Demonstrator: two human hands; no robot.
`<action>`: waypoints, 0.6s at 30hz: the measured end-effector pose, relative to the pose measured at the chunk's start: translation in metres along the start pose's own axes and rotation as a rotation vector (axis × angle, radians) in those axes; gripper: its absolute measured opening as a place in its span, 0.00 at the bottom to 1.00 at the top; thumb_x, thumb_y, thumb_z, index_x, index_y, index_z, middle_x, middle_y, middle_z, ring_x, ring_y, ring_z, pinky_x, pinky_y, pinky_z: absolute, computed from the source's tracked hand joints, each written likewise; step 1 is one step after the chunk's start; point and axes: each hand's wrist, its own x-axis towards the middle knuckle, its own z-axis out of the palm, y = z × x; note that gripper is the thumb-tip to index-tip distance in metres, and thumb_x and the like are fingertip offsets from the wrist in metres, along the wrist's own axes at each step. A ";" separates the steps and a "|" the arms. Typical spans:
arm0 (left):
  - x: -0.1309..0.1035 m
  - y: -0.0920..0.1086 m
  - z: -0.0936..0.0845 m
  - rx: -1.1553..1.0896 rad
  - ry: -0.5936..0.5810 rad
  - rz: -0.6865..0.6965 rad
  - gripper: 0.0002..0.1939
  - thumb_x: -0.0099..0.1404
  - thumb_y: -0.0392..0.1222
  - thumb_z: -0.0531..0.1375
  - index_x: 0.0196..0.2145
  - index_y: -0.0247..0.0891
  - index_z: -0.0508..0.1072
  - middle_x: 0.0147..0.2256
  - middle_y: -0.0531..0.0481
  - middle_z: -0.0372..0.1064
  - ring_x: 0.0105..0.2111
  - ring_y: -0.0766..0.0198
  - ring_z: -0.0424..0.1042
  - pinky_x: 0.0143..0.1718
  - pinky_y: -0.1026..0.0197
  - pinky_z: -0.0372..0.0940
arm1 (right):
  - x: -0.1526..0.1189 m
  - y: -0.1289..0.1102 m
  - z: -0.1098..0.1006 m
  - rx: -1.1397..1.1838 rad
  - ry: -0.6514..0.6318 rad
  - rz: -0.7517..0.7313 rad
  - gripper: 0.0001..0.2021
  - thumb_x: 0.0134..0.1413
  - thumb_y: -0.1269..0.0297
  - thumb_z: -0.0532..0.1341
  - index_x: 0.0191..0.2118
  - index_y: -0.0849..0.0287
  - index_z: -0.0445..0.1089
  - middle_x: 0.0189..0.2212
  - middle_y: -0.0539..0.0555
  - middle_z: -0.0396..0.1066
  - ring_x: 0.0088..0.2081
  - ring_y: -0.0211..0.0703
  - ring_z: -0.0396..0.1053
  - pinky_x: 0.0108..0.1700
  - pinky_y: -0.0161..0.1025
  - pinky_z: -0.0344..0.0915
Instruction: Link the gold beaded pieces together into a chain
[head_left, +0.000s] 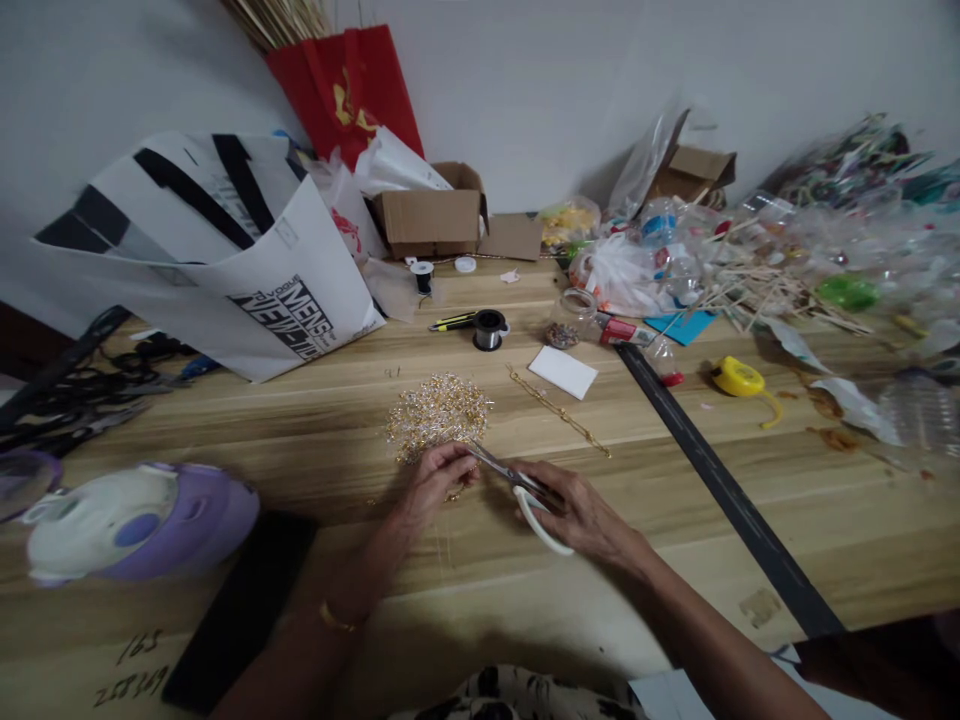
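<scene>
My right hand (562,502) is closed round the white handles of a pair of scissors (534,520). Their blades point left, with the tips right by the fingers of my left hand (441,475). That left hand is pinched on a gold beaded strand (453,494), only a bit of which shows below the fingers. Just beyond it, a heap of gold and clear beads (439,412) lies on the wooden table (330,430). A gold chain-like strand (561,408) is stretched out right of the heap. Whether the blades touch anything is too small to tell.
Behind the beads stand a wire spool (490,330), a jar of beads (568,322) and a folded white paper (562,372). A dark strip (720,480) and yellow tape measure (739,377) lie right. Left are a purple-white bottle (150,525), black slab (244,600) and white bag (247,290).
</scene>
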 end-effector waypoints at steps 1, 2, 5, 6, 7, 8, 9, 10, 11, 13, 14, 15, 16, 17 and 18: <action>0.000 0.000 0.000 0.001 -0.006 0.001 0.11 0.50 0.44 0.65 0.27 0.32 0.73 0.20 0.53 0.66 0.21 0.71 0.64 0.22 0.68 0.56 | 0.000 0.000 0.000 -0.006 0.001 -0.001 0.20 0.54 0.65 0.59 0.54 0.56 0.63 0.40 0.54 0.71 0.34 0.39 0.68 0.36 0.34 0.65; 0.000 0.000 0.000 0.000 -0.011 0.002 0.11 0.50 0.44 0.65 0.26 0.32 0.73 0.20 0.53 0.66 0.21 0.71 0.64 0.22 0.68 0.56 | 0.000 0.000 0.000 -0.013 0.002 -0.004 0.20 0.54 0.65 0.59 0.54 0.56 0.63 0.40 0.54 0.71 0.34 0.39 0.68 0.35 0.33 0.65; 0.000 0.001 0.001 0.008 -0.019 0.003 0.12 0.50 0.44 0.65 0.27 0.32 0.74 0.20 0.53 0.66 0.21 0.71 0.64 0.23 0.68 0.57 | 0.000 0.000 -0.001 -0.033 -0.007 -0.024 0.19 0.55 0.64 0.58 0.53 0.56 0.64 0.38 0.54 0.71 0.34 0.39 0.68 0.36 0.34 0.65; 0.000 0.001 0.001 0.013 -0.018 0.004 0.12 0.49 0.44 0.65 0.27 0.32 0.74 0.20 0.53 0.66 0.21 0.71 0.64 0.23 0.68 0.57 | 0.000 -0.001 -0.002 -0.040 -0.010 -0.030 0.19 0.55 0.64 0.58 0.53 0.56 0.64 0.38 0.55 0.71 0.34 0.40 0.68 0.36 0.34 0.65; 0.001 0.002 0.001 0.017 -0.016 0.005 0.12 0.50 0.44 0.65 0.27 0.32 0.74 0.20 0.53 0.66 0.21 0.71 0.64 0.23 0.68 0.57 | 0.000 -0.002 -0.003 -0.046 -0.018 -0.033 0.18 0.56 0.63 0.57 0.53 0.57 0.63 0.38 0.55 0.71 0.35 0.40 0.68 0.38 0.35 0.65; 0.001 0.002 0.001 0.021 -0.016 0.004 0.12 0.50 0.45 0.65 0.26 0.32 0.73 0.20 0.53 0.66 0.21 0.71 0.64 0.23 0.68 0.57 | 0.000 -0.002 -0.003 -0.053 -0.023 -0.036 0.18 0.57 0.63 0.57 0.54 0.57 0.63 0.39 0.56 0.71 0.36 0.41 0.69 0.39 0.35 0.65; 0.001 0.002 0.001 0.023 -0.015 0.001 0.12 0.50 0.45 0.65 0.26 0.32 0.73 0.20 0.53 0.66 0.21 0.71 0.63 0.23 0.68 0.58 | 0.000 -0.003 -0.004 -0.061 -0.028 -0.038 0.18 0.57 0.63 0.56 0.54 0.57 0.63 0.40 0.56 0.71 0.37 0.42 0.69 0.40 0.36 0.65; 0.002 0.001 0.001 0.025 -0.014 -0.003 0.11 0.49 0.45 0.65 0.25 0.32 0.73 0.19 0.53 0.66 0.21 0.71 0.63 0.23 0.68 0.58 | 0.000 -0.003 -0.005 -0.070 -0.035 -0.042 0.19 0.57 0.63 0.56 0.54 0.57 0.62 0.40 0.56 0.71 0.38 0.43 0.69 0.41 0.37 0.65; 0.002 0.001 0.001 0.026 -0.013 -0.008 0.11 0.49 0.44 0.65 0.25 0.32 0.73 0.20 0.53 0.66 0.21 0.70 0.64 0.24 0.68 0.58 | -0.001 -0.004 -0.006 -0.080 -0.045 -0.047 0.19 0.58 0.63 0.55 0.55 0.57 0.62 0.41 0.57 0.71 0.39 0.43 0.69 0.42 0.37 0.65; 0.003 0.000 0.001 0.027 -0.005 -0.019 0.11 0.50 0.43 0.65 0.25 0.32 0.73 0.20 0.53 0.67 0.21 0.70 0.64 0.24 0.67 0.59 | -0.001 -0.003 -0.006 -0.094 -0.064 -0.057 0.19 0.58 0.64 0.55 0.56 0.57 0.61 0.43 0.58 0.71 0.40 0.44 0.70 0.43 0.39 0.66; 0.003 -0.001 0.001 0.027 0.001 -0.023 0.10 0.50 0.43 0.65 0.26 0.32 0.73 0.20 0.53 0.67 0.21 0.70 0.64 0.25 0.67 0.59 | -0.001 -0.002 -0.006 -0.095 -0.067 -0.061 0.19 0.59 0.64 0.55 0.56 0.57 0.61 0.44 0.58 0.71 0.41 0.45 0.70 0.44 0.39 0.66; 0.003 -0.002 0.001 0.027 0.006 -0.025 0.10 0.50 0.43 0.65 0.26 0.32 0.73 0.20 0.53 0.67 0.22 0.70 0.65 0.25 0.67 0.59 | -0.001 -0.001 -0.007 -0.090 -0.063 -0.062 0.19 0.59 0.64 0.55 0.56 0.57 0.61 0.45 0.58 0.70 0.42 0.45 0.70 0.45 0.39 0.66; 0.003 -0.003 0.000 0.028 0.012 -0.025 0.10 0.50 0.43 0.65 0.26 0.32 0.73 0.20 0.53 0.67 0.22 0.70 0.65 0.25 0.67 0.60 | -0.001 0.000 -0.007 -0.083 -0.052 -0.060 0.19 0.59 0.64 0.55 0.56 0.57 0.61 0.46 0.58 0.70 0.43 0.45 0.70 0.45 0.39 0.66; 0.004 -0.003 0.000 0.029 0.020 -0.023 0.10 0.50 0.43 0.65 0.26 0.32 0.73 0.20 0.53 0.67 0.22 0.70 0.65 0.26 0.67 0.60 | -0.001 0.002 -0.008 -0.076 -0.035 -0.057 0.20 0.58 0.63 0.55 0.56 0.57 0.61 0.46 0.58 0.70 0.44 0.45 0.70 0.46 0.38 0.66; 0.004 -0.003 0.000 0.029 0.030 -0.021 0.10 0.50 0.44 0.65 0.26 0.32 0.73 0.21 0.52 0.67 0.22 0.70 0.65 0.26 0.67 0.60 | -0.001 0.003 -0.010 -0.073 -0.020 -0.050 0.20 0.58 0.62 0.56 0.56 0.57 0.61 0.47 0.58 0.70 0.44 0.45 0.70 0.46 0.38 0.66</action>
